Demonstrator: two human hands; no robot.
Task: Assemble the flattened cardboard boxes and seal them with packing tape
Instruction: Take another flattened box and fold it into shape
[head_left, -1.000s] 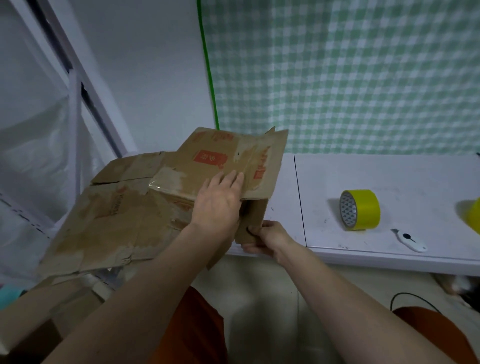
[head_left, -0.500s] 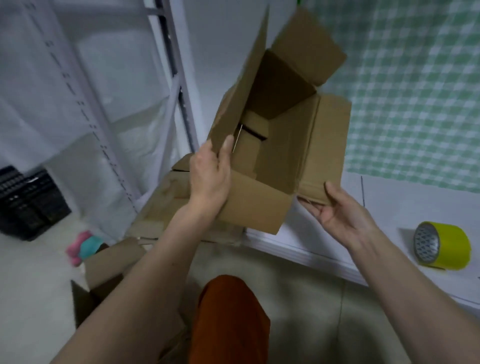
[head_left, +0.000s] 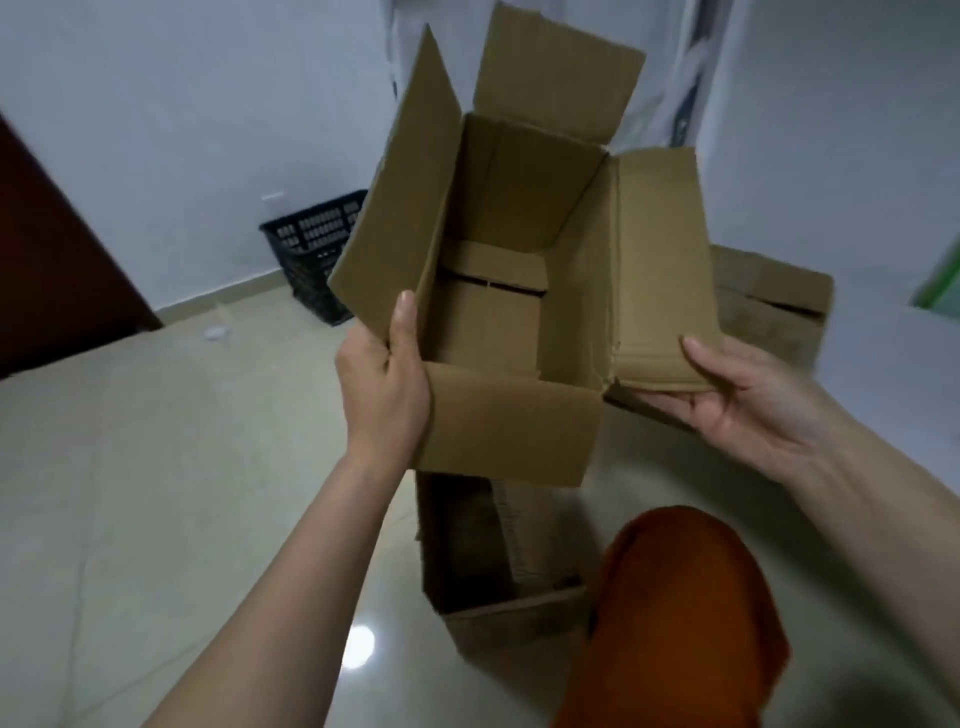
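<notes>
Holding the opened cardboard box (head_left: 519, 291) aloft at frame centre, the left hand (head_left: 384, 384) pinches its near-left corner while the right hand (head_left: 737, 384) lies flat-fingered under the right flap, a light, floppy thing probably best gripped by its stiffer corners.

Soft, dim indoor light is falling evenly from above, and a ceiling lamp is glinting as a small white spot on the glossy floor tiles (head_left: 156, 519). The wide lens is bending the walls at the edges. Slight blur is smearing the far right side, while the cardboard box (head_left: 509, 431) interior is sitting in shadow.
</notes>
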